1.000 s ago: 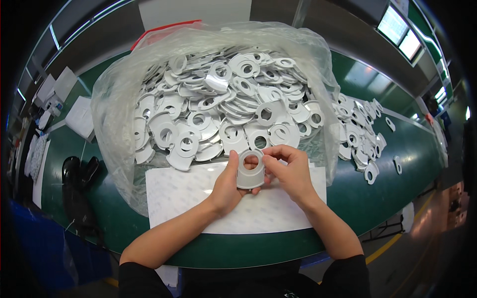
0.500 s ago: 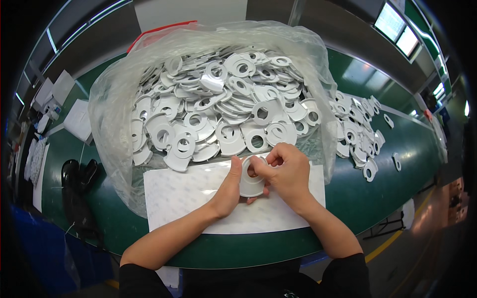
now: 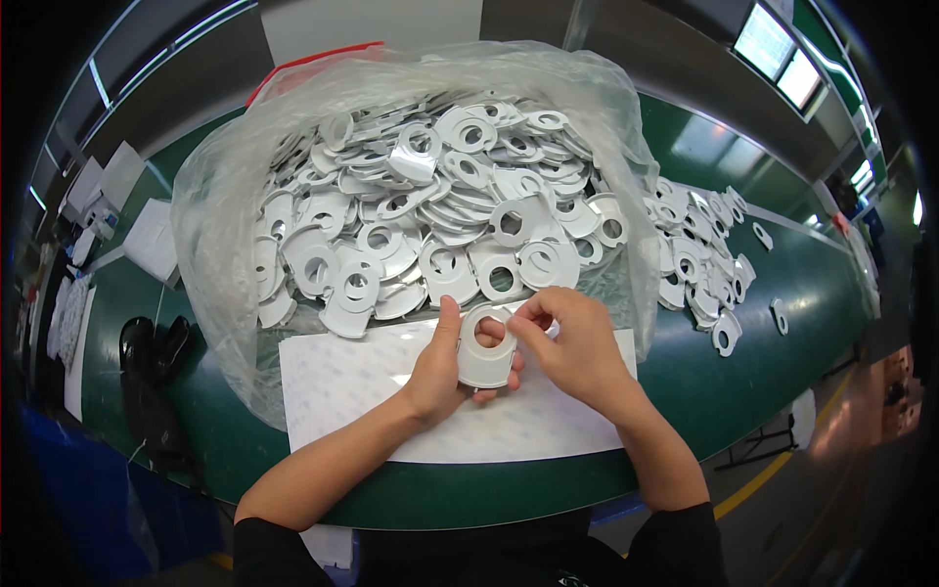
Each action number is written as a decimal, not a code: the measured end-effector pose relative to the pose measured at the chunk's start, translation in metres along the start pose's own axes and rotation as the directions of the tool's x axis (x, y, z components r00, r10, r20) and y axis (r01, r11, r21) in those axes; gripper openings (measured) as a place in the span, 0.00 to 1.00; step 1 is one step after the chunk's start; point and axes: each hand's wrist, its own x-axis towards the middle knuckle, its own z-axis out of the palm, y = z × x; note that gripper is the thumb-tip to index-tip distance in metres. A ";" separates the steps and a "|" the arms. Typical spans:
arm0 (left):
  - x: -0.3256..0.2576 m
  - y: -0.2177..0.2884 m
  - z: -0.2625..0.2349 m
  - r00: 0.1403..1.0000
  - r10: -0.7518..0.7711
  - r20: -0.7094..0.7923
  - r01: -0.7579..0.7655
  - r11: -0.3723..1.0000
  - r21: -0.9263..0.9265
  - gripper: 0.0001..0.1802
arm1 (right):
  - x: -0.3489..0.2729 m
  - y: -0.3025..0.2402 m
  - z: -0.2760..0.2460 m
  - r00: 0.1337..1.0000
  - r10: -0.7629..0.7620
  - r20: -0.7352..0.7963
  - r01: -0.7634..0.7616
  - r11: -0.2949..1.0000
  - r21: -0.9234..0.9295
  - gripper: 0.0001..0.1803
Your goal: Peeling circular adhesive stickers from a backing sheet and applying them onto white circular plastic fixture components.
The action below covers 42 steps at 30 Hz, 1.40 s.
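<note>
Both hands, left hand [image 3: 442, 370] and right hand [image 3: 577, 344], pinch one flat white plastic ring piece [image 3: 486, 349] above the white sheet [image 3: 352, 377].

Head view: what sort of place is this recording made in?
Most likely a factory assembly bench: a clear plastic bag heaped with identical white die-cut pieces with round holes, a long green worktable, and both hands working one white holed piece over a white sheet.

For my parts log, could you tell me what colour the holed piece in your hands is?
White piece, seen best in the head view.

left hand [image 3: 442, 367], right hand [image 3: 577, 347], white ring piece [image 3: 486, 344]
</note>
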 end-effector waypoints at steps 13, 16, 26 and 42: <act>0.000 0.004 -0.009 0.991 -0.010 0.131 0.019 0.997 -0.071 0.41 | 0.002 0.003 0.014 0.985 0.171 -0.005 -0.164 0.952 0.260 0.11; -0.002 0.014 0.009 1.000 0.001 0.016 0.001 0.995 -0.103 0.40 | 0.012 0.031 0.000 0.993 0.065 -0.096 -0.025 0.929 0.368 0.12; -0.058 0.092 -0.016 0.767 0.642 -0.017 0.328 -0.370 0.869 0.24 | 0.020 0.071 -0.076 0.654 0.659 -0.372 0.178 0.344 0.922 0.15; -0.053 0.100 -0.020 0.838 0.528 -0.138 0.306 -0.245 0.920 0.37 | -0.012 0.010 0.004 0.985 -0.102 0.138 0.143 0.933 -0.330 0.19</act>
